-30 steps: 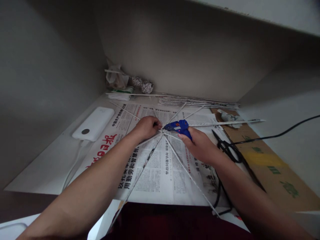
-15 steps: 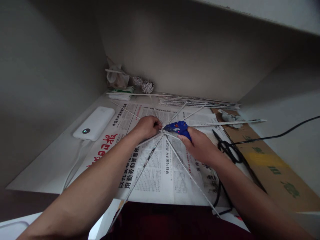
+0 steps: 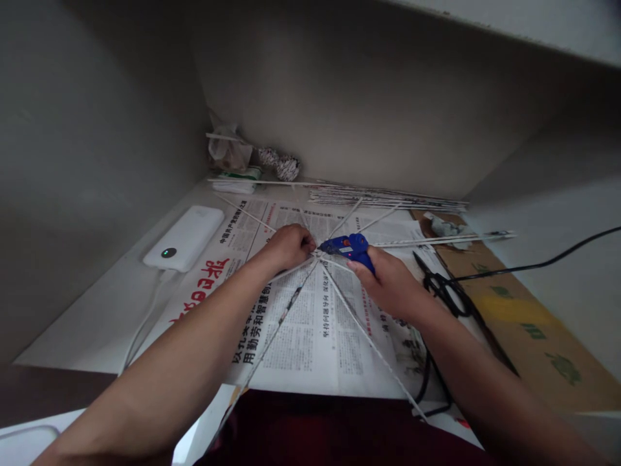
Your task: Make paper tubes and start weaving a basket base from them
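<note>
My right hand (image 3: 391, 278) is wrapped round the handle of a blue hot glue gun (image 3: 352, 250), its nozzle pointing left at the spot where several thin rolled-paper sticks (image 3: 347, 301) cross. These sticks spread outward like spokes over a newspaper (image 3: 301, 349). At the left of the crossing, my left hand (image 3: 291, 247) is closed, with thumb and fingertips pinched together by the sticks. What exactly lies between those fingertips is hidden. The nozzle tip almost touches the crossing, close to my left fingertips.
A bundle of paper sticks (image 3: 383, 195) lies at the back wall. Black scissors (image 3: 446, 291) and a cardboard sheet (image 3: 528, 323) are on the right, with a black cable (image 3: 528, 265) across them. A white power bank (image 3: 187, 238) lies left; a plastic bag (image 3: 228, 152) stands behind.
The glue gun and my right hand have shifted very slightly to the right, the nozzle staying near the crossing. My left hand keeps its pinch in nearly the same place.
</note>
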Demonstrator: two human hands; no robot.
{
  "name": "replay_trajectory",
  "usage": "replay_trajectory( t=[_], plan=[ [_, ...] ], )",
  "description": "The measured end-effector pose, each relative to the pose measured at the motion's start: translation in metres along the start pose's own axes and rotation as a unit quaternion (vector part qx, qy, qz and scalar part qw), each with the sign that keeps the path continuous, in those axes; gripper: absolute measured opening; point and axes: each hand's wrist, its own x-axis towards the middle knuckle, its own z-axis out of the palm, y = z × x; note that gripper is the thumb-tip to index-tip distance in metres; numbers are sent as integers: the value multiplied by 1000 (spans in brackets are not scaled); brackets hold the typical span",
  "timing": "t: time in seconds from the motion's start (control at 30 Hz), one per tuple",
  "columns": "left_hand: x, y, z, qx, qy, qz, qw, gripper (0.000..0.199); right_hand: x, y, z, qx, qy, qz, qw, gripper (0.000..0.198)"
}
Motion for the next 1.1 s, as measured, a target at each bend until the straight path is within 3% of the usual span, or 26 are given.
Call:
replay_trajectory(
  t=[1.1],
  plan=[
    [2, -9, 2, -70, -12, 16, 997, 17, -1, 2, -1, 4, -4, 1, 1000, 24]
  ],
)
